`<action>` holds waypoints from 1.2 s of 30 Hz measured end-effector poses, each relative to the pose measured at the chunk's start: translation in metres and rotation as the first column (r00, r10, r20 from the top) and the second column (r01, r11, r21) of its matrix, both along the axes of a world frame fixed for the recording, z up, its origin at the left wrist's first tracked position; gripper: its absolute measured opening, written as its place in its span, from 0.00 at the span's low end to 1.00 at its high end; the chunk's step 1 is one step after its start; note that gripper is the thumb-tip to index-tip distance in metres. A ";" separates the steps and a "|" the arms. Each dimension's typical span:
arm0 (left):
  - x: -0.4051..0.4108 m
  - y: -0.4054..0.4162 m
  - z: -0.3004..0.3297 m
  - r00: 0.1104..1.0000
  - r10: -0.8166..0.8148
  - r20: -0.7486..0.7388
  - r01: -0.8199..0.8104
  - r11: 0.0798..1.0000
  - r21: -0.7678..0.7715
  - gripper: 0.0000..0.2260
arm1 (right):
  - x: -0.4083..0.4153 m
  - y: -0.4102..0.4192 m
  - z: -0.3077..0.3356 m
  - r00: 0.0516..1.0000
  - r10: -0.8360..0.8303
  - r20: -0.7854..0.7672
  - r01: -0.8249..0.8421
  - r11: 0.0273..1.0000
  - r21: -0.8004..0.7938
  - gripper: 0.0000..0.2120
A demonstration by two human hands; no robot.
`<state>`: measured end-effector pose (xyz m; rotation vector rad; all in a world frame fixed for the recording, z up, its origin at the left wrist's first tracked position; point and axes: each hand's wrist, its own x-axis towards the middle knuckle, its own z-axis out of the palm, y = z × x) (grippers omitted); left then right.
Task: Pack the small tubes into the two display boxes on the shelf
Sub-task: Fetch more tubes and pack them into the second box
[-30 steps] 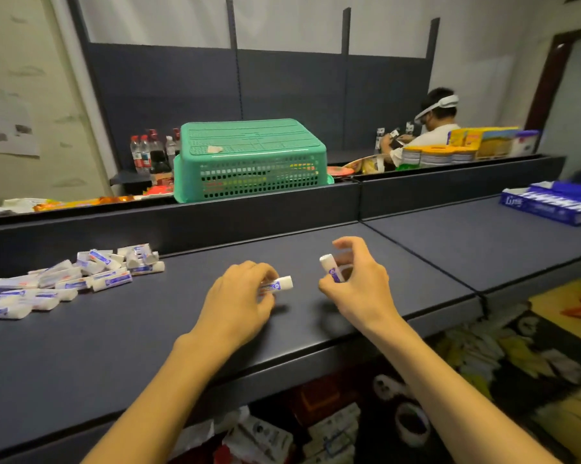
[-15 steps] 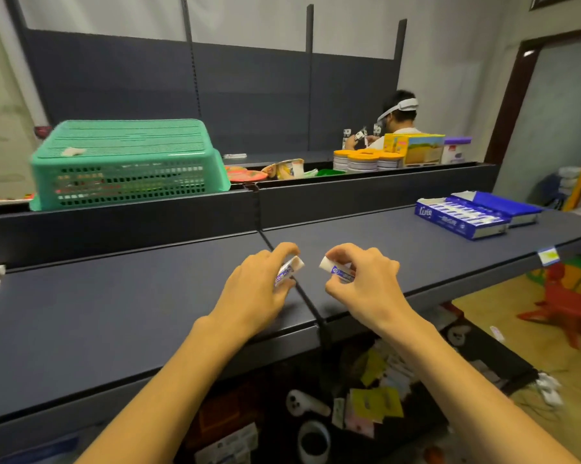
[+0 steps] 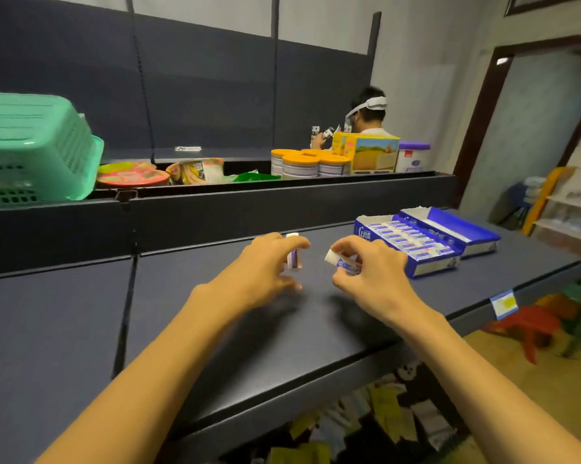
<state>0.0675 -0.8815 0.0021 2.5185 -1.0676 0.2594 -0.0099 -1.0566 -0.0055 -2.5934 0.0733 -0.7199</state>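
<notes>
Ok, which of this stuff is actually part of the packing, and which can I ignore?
Job: left hand with a tube; right hand with another tube; near box, far box; shelf.

Ignore: green basket, orange-lidded tins, yellow carton, bowls.

Both bare forearms reach forward, left hand (image 3: 265, 262) and right hand (image 3: 369, 272) side by side, fingers curled.

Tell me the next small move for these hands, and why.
Probably carry both hands right toward the near display box. The left hand holds one small tube and the right hand pinches another tube, both above bare shelf, short of the box, which already holds rows of tubes.
</notes>
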 end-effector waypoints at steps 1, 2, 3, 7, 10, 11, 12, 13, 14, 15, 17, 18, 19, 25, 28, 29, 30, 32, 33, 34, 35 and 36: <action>0.008 -0.016 0.006 1.000 0.008 -0.006 -0.008 1.000 0.004 0.26 | 0.008 -0.015 0.003 1.000 -0.003 0.002 0.003 1.000 -0.011 0.13; 0.015 -0.032 0.010 1.000 0.020 -0.009 -0.020 1.000 -0.009 0.23 | 0.016 -0.030 0.007 1.000 -0.004 0.011 0.004 1.000 -0.018 0.13; 0.021 -0.048 0.014 1.000 0.030 -0.004 -0.030 0.999 -0.036 0.21 | 0.023 -0.044 0.010 1.000 0.000 0.023 0.000 1.000 -0.017 0.14; 0.034 -0.111 0.019 0.993 0.074 0.097 -0.074 0.997 -0.007 0.12 | 0.042 -0.099 0.013 1.000 0.011 0.026 -0.011 1.000 -0.007 0.15; 0.041 -0.154 0.021 0.979 0.125 0.159 -0.135 0.989 0.055 0.14 | 0.053 -0.144 0.015 0.999 -0.036 0.027 0.036 0.999 -0.010 0.21; 0.042 -0.169 0.023 0.975 0.137 0.176 -0.148 0.988 0.051 0.15 | 0.057 -0.160 0.017 0.999 -0.046 0.026 0.046 0.999 -0.007 0.23; 0.044 -0.184 0.025 0.971 0.147 0.190 -0.158 0.986 0.044 0.15 | 0.060 -0.177 0.019 0.999 -0.046 0.027 0.046 0.999 -0.007 0.23; 0.045 -0.198 0.026 0.968 0.154 0.197 -0.164 0.986 0.039 0.15 | 0.063 -0.192 0.021 0.999 -0.041 0.028 0.041 0.999 -0.010 0.21; 0.045 -0.215 0.027 0.967 0.160 0.198 -0.170 0.985 0.035 0.15 | 0.065 -0.210 0.023 0.999 -0.031 0.031 0.032 0.999 -0.015 0.19; 0.046 -0.233 0.028 0.965 0.168 0.200 -0.178 0.984 0.031 0.15 | 0.068 -0.230 0.024 0.999 -0.019 0.038 0.020 1.000 -0.022 0.16; 0.044 -0.271 0.028 0.958 0.190 0.214 -0.198 0.980 0.018 0.14 | 0.072 -0.271 0.024 0.999 0.001 0.053 0.001 0.999 -0.039 0.14; 0.044 -0.290 0.028 0.955 0.203 0.218 -0.210 0.978 0.009 0.14 | 0.075 -0.292 0.024 0.998 0.012 0.067 -0.008 0.999 -0.051 0.13; 0.043 -0.310 0.028 0.953 0.218 0.208 -0.223 0.975 0.001 0.14 | 0.076 -0.314 0.023 0.997 0.023 0.076 -0.018 0.998 -0.065 0.13; 0.050 -0.411 0.024 0.950 0.301 0.083 -0.308 0.948 0.083 0.17 | 0.092 -0.419 0.029 0.998 0.036 -0.047 -0.044 0.979 -0.201 0.13; 0.059 -0.433 0.018 0.938 0.338 0.079 -0.346 0.928 0.138 0.19 | 0.107 -0.444 0.026 0.995 0.085 -0.050 -0.092 0.980 -0.176 0.09; 0.063 -0.436 0.016 0.931 0.358 0.073 -0.365 0.918 0.157 0.19 | 0.112 -0.449 0.023 0.993 0.100 -0.054 -0.108 0.980 -0.169 0.09; 0.068 -0.438 0.014 0.923 0.379 0.067 -0.385 0.907 0.171 0.19 | 0.116 -0.454 0.020 0.992 0.114 -0.056 -0.122 0.978 -0.169 0.08; 0.078 -0.441 0.011 0.911 0.407 0.070 -0.412 0.890 0.192 0.18 | 0.128 -0.460 0.016 0.990 0.133 -0.047 -0.139 0.975 -0.171 0.08; 0.082 -0.441 0.010 0.907 0.414 0.075 -0.420 0.885 0.199 0.17 | 0.134 -0.462 0.015 0.990 0.139 -0.038 -0.144 0.976 -0.161 0.08; 0.085 -0.442 0.008 0.905 0.418 0.081 -0.425 0.882 0.201 0.17 | 0.140 -0.463 0.015 0.988 0.148 -0.031 -0.151 0.978 -0.145 0.08; 0.088 -0.443 0.007 0.903 0.420 0.086 -0.429 0.880 0.204 0.17 | 0.146 -0.462 0.014 0.987 0.160 -0.027 -0.162 0.978 -0.129 0.08; 0.091 -0.444 0.005 0.902 0.423 0.090 -0.432 0.878 0.206 0.17 | 0.152 -0.460 0.013 0.985 0.170 -0.028 -0.173 0.978 -0.115 0.09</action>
